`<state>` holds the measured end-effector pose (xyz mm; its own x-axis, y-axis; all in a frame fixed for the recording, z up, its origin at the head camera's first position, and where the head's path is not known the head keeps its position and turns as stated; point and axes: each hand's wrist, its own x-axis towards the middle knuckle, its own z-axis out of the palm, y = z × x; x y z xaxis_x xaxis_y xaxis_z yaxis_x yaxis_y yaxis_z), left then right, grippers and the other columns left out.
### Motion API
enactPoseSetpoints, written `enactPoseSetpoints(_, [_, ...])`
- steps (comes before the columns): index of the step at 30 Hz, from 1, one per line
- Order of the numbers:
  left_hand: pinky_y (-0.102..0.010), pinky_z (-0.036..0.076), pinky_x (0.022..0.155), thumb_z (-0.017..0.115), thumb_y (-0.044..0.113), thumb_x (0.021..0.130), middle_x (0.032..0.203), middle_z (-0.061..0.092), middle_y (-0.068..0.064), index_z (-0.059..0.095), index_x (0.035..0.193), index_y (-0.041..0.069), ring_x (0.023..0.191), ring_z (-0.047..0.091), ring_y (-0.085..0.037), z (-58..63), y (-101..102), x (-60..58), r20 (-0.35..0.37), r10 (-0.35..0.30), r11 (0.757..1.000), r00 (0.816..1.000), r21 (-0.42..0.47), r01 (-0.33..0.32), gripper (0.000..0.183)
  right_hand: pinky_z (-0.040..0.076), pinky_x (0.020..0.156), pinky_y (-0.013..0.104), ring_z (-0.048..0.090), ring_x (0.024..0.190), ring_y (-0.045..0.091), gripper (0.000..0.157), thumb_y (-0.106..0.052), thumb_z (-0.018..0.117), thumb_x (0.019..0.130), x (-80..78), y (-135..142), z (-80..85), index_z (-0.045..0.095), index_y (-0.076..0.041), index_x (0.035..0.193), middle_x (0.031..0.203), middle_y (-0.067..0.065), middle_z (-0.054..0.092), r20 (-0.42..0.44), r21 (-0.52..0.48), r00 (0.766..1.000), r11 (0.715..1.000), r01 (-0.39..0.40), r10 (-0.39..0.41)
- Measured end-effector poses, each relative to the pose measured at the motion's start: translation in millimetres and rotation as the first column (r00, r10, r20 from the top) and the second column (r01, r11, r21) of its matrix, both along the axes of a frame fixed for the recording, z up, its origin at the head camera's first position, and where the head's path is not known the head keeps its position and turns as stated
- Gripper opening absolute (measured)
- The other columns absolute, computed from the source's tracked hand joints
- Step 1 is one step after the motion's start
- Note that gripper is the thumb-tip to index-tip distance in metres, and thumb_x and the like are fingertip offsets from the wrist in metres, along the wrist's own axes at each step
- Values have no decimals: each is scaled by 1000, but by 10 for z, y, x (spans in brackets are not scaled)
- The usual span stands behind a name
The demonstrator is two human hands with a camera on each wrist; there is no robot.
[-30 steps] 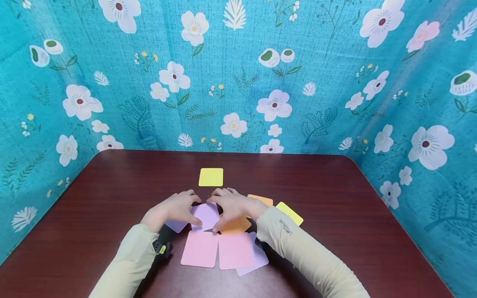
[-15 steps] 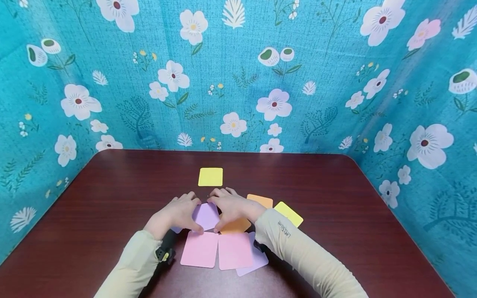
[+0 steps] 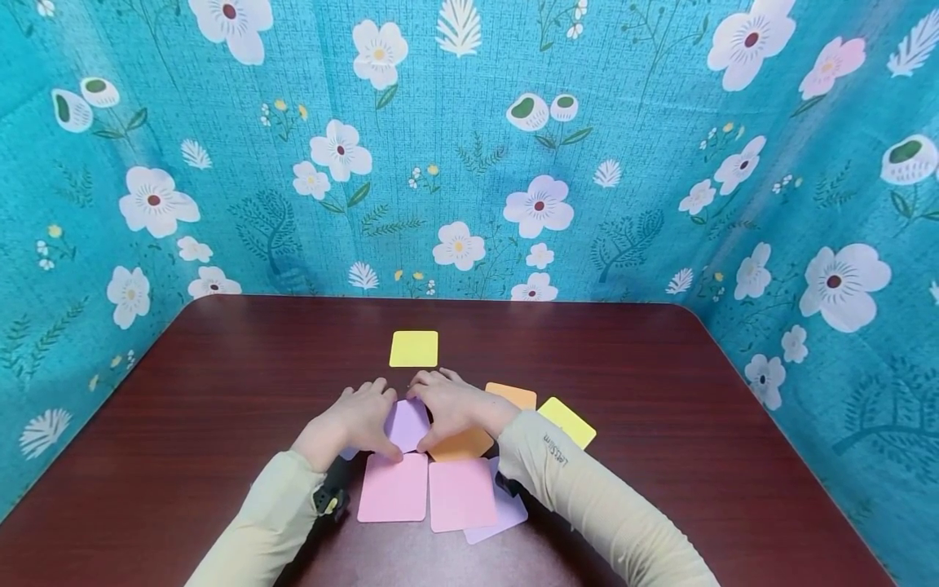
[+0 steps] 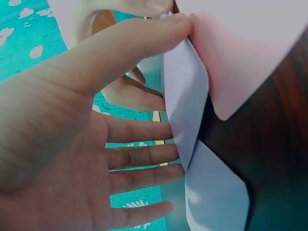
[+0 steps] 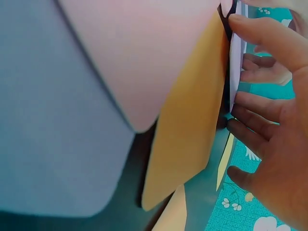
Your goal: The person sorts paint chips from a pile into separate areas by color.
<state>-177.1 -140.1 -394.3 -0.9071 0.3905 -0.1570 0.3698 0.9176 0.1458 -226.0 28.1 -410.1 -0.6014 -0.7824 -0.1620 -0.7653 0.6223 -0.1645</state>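
In the head view, a purple square card (image 3: 407, 425) lies flat on the dark red-brown table between both hands. My left hand (image 3: 358, 420) is at its left side, thumb by the near corner and fingertips by the far one. In the left wrist view, straight fingers (image 4: 144, 155) touch the card's edge. My right hand (image 3: 455, 406) is at the opposite side, its thumb and fingertips right at that edge. Just nearer lie two pink cards (image 3: 393, 487) side by side, the left thumb reaching the left one. An orange card (image 3: 462, 444) lies partly under my right hand.
Another purple card (image 3: 506, 522) sticks out under the right pink card, and one more (image 4: 216, 187) is mostly hidden by my left hand. A yellow card (image 3: 414, 349) lies farther back. Right of my right wrist are a light orange card (image 3: 512, 395) and a yellow card (image 3: 568, 421).
My left hand has moved slightly right, closer to the right hand, covering more of the purple card. The left pink card has turned slightly. My right hand has barely moved.
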Motion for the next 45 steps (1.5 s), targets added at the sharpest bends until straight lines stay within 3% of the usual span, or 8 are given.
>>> enactPoseSetpoints(9, [-52,42,77,81,45,53,98,50,-11,54,108,1,91,52,-28,52,-13,-51,18,-7,999,1000,35,6,75,26,105,40,44,112,16,67,-46,70,67,-18,57,51,52,-12,122,120,0,49,20,-66,1000,998,17,-16])
enactPoseSetpoints(15, [-50,43,78,82,43,55,101,50,-11,53,112,1,91,50,-27,85,-26,-85,39,-2,999,999,47,0,76,26,105,41,44,108,15,68,-48,70,67,-70,114,75,51,-12,121,116,0,49,11,-83,1000,996,23,-22])
enactPoseSetpoints(22, [-51,41,89,81,42,57,114,50,-14,50,119,2,103,49,-30,89,-57,-121,69,7,998,998,57,-11,80,27,105,40,43,108,16,71,-47,71,66,-111,215,122,50,-11,122,117,2,49,30,-90,998,994,63,-61])
enactPoseSetpoints(32, [-46,42,89,81,38,59,110,51,-10,52,121,4,97,49,-24,50,9,-242,55,-13,993,998,114,7,76,28,103,43,44,107,17,69,-47,71,66,-198,355,104,52,-10,121,115,3,49,21,-122,996,989,85,-84])
enactPoseSetpoints(38, [-44,43,88,79,39,62,109,51,-9,51,126,3,93,50,-22,15,58,-298,46,-24,989,999,148,17,78,34,97,41,44,104,18,70,-47,73,64,-215,437,100,52,-13,122,116,2,47,49,-136,987,978,157,-151])
enactPoseSetpoints(45, [-43,43,89,79,37,62,114,51,-9,51,126,6,95,51,-22,-12,131,-413,30,-18,987,999,159,13,77,35,96,41,46,101,19,71,-48,74,64,-250,505,92,53,-15,124,112,2,49,18,-126,976,968,219,-218])
